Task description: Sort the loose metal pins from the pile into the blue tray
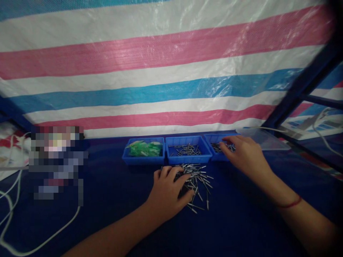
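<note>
A loose pile of small metal pins [198, 178] lies on the dark blue table. My left hand [168, 192] rests on the pile's left side, fingers curled into the pins. My right hand [245, 153] reaches into the right blue tray [214, 137], fingertips pinched among the pins inside it. The middle blue tray [187, 157] holds more metal pins. The left blue tray [143, 159] holds green plastic parts [144, 148].
A striped pink, white and blue tarp [160, 71] hangs behind the trays. A clear plastic lid [265, 141] lies right of the trays. White cables [40, 239] trail at the left. A dark blue metal frame [302, 85] rises at the right.
</note>
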`<state>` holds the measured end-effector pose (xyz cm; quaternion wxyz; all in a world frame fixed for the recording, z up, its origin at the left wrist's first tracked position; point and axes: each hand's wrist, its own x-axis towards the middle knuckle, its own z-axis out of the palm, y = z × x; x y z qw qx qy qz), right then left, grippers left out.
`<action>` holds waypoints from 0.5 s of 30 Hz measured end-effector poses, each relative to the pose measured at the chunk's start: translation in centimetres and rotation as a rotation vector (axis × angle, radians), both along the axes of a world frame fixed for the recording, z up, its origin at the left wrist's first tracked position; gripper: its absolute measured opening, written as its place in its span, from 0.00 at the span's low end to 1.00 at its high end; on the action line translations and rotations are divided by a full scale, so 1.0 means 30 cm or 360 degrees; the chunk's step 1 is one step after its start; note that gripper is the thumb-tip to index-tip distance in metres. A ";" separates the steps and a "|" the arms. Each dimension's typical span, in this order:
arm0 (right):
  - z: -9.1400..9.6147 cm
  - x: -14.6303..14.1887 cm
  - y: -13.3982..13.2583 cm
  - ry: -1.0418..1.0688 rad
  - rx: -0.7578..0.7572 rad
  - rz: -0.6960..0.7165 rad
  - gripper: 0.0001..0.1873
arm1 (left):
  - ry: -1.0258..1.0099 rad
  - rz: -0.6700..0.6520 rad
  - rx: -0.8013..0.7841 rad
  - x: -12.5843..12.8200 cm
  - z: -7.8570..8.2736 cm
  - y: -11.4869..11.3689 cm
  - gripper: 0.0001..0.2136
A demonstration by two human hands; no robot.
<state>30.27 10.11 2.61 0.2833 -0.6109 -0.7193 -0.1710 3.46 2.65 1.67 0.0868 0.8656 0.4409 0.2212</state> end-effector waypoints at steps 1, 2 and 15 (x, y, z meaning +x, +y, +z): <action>0.005 -0.018 -0.012 0.0035 -0.0005 0.0076 0.13 | 0.0007 -0.0005 -0.0008 -0.002 -0.003 0.000 0.16; 0.013 -0.043 -0.028 0.0091 -0.0028 0.0176 0.12 | 0.0007 -0.0008 -0.0016 -0.003 -0.005 0.001 0.14; 0.001 -0.288 -0.193 0.0118 -0.0768 0.1156 0.05 | 0.0026 0.0090 -0.0031 -0.012 -0.011 0.015 0.05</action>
